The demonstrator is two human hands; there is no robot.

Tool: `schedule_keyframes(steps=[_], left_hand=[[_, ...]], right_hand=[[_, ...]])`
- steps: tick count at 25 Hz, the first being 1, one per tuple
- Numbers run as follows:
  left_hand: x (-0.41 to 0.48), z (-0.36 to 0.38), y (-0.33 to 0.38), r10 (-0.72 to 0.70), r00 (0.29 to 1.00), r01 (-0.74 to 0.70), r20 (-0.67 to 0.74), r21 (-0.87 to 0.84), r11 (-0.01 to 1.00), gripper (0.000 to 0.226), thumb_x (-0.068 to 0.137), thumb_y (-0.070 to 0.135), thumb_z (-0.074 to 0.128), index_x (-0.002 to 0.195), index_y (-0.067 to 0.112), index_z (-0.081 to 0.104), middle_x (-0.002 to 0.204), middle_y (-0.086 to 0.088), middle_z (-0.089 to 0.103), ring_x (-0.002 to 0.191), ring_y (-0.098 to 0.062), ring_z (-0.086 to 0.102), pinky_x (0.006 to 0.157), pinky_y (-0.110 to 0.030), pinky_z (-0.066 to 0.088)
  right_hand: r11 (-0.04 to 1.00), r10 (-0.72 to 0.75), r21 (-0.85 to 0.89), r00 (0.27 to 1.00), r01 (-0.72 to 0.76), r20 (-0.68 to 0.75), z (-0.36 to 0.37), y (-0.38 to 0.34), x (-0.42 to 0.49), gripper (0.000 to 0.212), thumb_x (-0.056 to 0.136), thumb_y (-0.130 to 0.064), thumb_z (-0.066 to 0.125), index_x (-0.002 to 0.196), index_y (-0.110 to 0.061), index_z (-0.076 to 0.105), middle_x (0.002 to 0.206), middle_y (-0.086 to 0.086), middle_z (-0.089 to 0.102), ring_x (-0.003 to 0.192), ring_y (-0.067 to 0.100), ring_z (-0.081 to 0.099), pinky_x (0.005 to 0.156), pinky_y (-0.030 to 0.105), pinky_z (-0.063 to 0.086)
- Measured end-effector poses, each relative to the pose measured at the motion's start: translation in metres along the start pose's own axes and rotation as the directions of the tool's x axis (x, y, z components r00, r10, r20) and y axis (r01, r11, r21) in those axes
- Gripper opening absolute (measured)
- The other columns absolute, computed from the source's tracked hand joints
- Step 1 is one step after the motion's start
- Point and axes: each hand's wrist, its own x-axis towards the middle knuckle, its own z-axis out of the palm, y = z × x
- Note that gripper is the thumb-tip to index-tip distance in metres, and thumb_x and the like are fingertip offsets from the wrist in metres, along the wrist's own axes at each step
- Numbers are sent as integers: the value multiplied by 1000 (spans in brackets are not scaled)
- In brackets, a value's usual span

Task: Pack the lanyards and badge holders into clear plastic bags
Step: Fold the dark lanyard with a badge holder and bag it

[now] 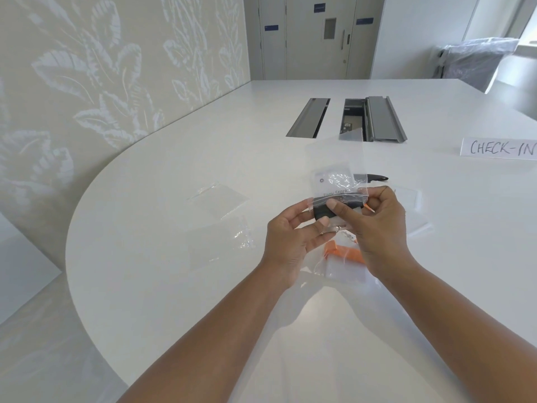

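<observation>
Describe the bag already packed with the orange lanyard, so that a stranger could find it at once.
Start at the white table and follow the person's two forearms toward the hands. The packed bag lies flat beneath the wrists. Unlike the empty bags to the left, it holds an orange lanyard.

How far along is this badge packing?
One looks done: a bag with an orange lanyard lies below the hands. In hand: left hand and right hand hold a clear bag with a name badge and black lanyard. Left: empty bags and badge holders wait on the table.
</observation>
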Motion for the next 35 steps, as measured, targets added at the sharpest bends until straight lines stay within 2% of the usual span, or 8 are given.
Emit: schedule_keyframes(steps=[3,8,13,18,22,26,31,35], left_hand=[[0,0,2,15,999,-15,-32,14,1000,23,83,-7,70,103,0,66,116,-18,69,90,-31,73,78,-36,60],[1,-2,3,48,993,-46,-111,19,999,16,84,-4,70,78,5,59,102,-19,69,83,-28,71,75,-34,60],[-1,-1,5,-24,994,12,-106,-112,994,43,84,-6,69,123,7,55,115,-17,71,85,-25,74,73,-34,60],[0,-2,7,-62,993,46,-103,-149,988,50,84,-14,64,131,3,56,112,-15,73,88,-24,72,73,-34,61],[1,-3,7,-13,993,-1,-120,-112,994,43,82,-16,65,122,0,63,103,-15,75,81,-26,72,72,-32,60],[1,-3,6,39,989,-43,-145,-26,999,26,83,-10,68,108,-5,70,93,-14,72,78,-23,72,74,-31,60],[2,-4,7,53,969,-72,-241,-73,995,7,82,-6,71,84,-3,65,97,-18,71,75,-20,73,73,-31,61],[5,-7,9,28,964,-61,-263,-118,991,20,86,-8,66,72,5,57,87,-15,69,79,-24,69,68,-28,60]], right_hand=[[1000,13,14,1000,-13,16,0,-3,0,47,66,-9,90,97,-16,56,86,3,76,81,29,74,77,47,60],[1000,-28,-2,999,28,16,1,-9,-8,73,70,-5,88,120,-28,41,107,12,69,83,24,75,71,42,61],[988,-118,-89,991,123,64,-1,-9,-9,45,72,-9,87,104,-29,61,97,5,75,82,21,75,72,37,58],[958,-146,-238,986,162,86,2,-4,-9,22,76,-19,85,91,-27,71,77,-14,73,64,5,59,66,32,51],[955,-151,-244,985,168,89,5,-4,-12,25,82,-21,79,103,-32,72,82,-11,77,69,17,68,68,30,55],[968,-143,-192,983,164,118,5,-3,-12,29,87,-14,74,111,-31,71,82,-20,76,78,-2,69,78,10,52],[960,-168,-202,977,191,128,6,-3,-14,23,87,-16,74,104,-32,73,79,-6,76,76,-3,64,76,6,48],[926,-165,-287,946,245,278,2,-7,-13,32,87,-16,74,113,-33,69,96,-6,77,85,5,72,80,14,54]])
